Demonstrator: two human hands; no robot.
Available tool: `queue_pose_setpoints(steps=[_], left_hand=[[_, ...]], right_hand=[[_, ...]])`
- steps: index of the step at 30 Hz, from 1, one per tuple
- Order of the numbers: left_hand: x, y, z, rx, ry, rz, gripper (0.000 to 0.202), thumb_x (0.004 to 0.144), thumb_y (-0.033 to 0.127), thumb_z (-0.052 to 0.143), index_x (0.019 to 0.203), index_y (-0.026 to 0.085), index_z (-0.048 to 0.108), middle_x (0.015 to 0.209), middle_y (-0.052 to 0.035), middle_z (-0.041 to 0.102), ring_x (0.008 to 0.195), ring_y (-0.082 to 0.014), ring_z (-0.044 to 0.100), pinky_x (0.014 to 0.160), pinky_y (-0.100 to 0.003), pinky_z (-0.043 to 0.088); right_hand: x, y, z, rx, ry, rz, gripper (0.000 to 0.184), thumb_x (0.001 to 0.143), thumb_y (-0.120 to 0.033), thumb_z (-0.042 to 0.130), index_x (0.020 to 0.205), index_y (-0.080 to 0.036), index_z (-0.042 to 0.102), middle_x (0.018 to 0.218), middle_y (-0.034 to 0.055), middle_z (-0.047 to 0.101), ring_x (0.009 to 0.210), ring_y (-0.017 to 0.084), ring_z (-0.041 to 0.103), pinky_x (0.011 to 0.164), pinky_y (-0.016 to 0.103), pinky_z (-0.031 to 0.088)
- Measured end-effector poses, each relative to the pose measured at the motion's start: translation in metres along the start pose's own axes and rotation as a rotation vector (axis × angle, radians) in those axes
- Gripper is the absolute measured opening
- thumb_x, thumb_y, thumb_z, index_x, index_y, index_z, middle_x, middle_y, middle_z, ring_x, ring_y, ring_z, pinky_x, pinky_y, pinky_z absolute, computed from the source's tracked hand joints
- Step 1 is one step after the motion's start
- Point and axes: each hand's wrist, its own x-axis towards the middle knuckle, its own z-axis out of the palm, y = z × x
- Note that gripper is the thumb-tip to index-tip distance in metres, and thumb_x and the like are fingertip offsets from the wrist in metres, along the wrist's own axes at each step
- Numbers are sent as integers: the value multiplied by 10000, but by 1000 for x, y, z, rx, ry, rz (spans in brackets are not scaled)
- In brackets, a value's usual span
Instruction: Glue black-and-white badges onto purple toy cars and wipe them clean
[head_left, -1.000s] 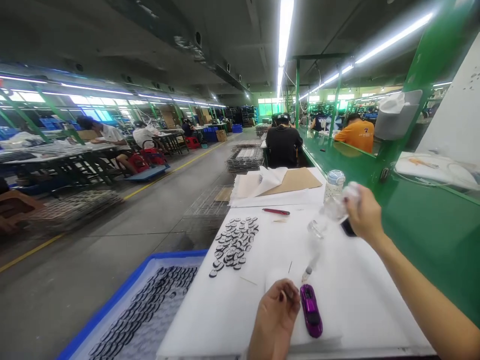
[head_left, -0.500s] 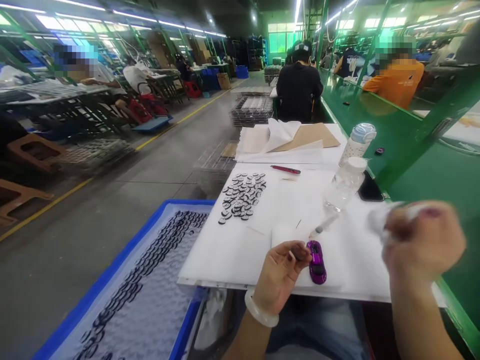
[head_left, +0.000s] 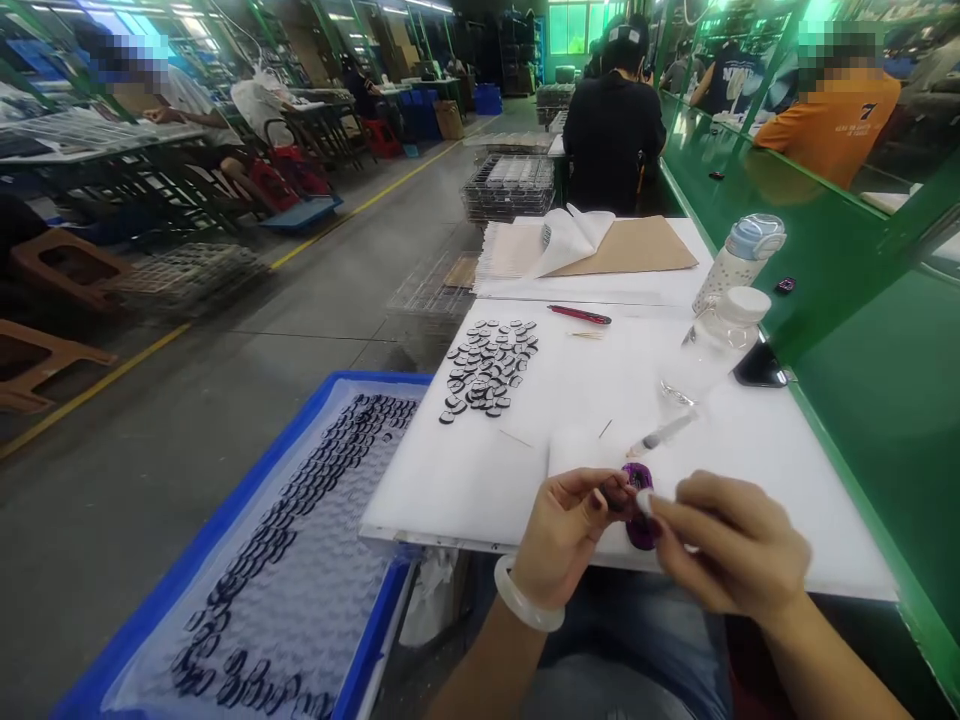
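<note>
Dark piece (head_left: 616, 493) gripped by left hand (head_left: 559, 535), white wad (head_left: 645, 501) by right hand (head_left: 742, 545); car (head_left: 640, 534) partly hidden, near side of table (head_left: 442, 485).

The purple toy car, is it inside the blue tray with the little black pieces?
No, the purple toy car lies on the white work surface, while the blue tray is to its left.

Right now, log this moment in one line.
Left hand: holding dark piece | right hand: pinching something white | toy car: partly hidden by hands
</note>
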Motion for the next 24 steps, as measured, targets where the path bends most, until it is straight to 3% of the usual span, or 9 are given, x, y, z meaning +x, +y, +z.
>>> queue_pose_setpoints(steps=[3,8,10,13,16,19,21,24], left_hand=[[1,0,1,27,-18,3,300,644,394,922,830,190,804,781,-40,735,769,-136,686,762,-235,572],[0,3,0,67,-23,4,282,681,387,903,871,202,806,828,-45,751,788,-130,687,777,-216,564],[-5,8,-1,145,-26,41,285,694,399,893,891,211,808,828,-49,759,781,-138,692,762,-220,572],[-13,15,-3,587,0,239,220,757,335,852,932,213,802,835,-59,769,794,-182,712,740,-263,589],[-17,15,-2,1147,-23,584,162,819,178,781,980,192,776,905,-66,764,836,-193,708,768,-289,584],[-14,6,-1,1424,-158,809,187,862,122,718,1045,157,730,910,-73,730,846,-187,666,766,-310,572],[-11,0,-1,1508,-217,849,179,881,129,695,1059,144,710,905,-77,709,855,-196,634,766,-335,564],[-9,-3,-3,1555,-203,831,178,886,151,698,1064,143,700,937,-82,687,888,-204,615,787,-349,559]], right_hand=[[4,1,1,-24,14,45,171,845,-121,639,976,-211,701,788,42,628,558,113,580,466,232,493],[0,-5,4,78,-23,-10,221,840,-107,590,1003,-207,700,798,50,656,606,147,625,500,263,528],[-10,-4,-6,55,-29,89,184,836,-100,610,952,-208,704,792,43,653,591,139,618,481,256,507],[-27,0,-23,85,-35,416,156,875,-101,622,899,-217,723,787,28,651,592,120,608,460,233,462],[-42,2,-26,169,-82,663,121,911,-166,630,886,-222,735,791,21,670,642,132,625,492,239,469],[-48,-1,-16,178,-101,730,78,908,-208,649,887,-205,725,797,22,675,670,141,638,547,251,490],[-48,-4,-10,182,-118,735,54,900,-216,661,887,-197,710,798,20,665,676,138,637,568,249,493],[-48,-8,-4,181,-168,737,44,900,-225,661,886,-192,687,796,18,648,660,134,624,564,246,485]])
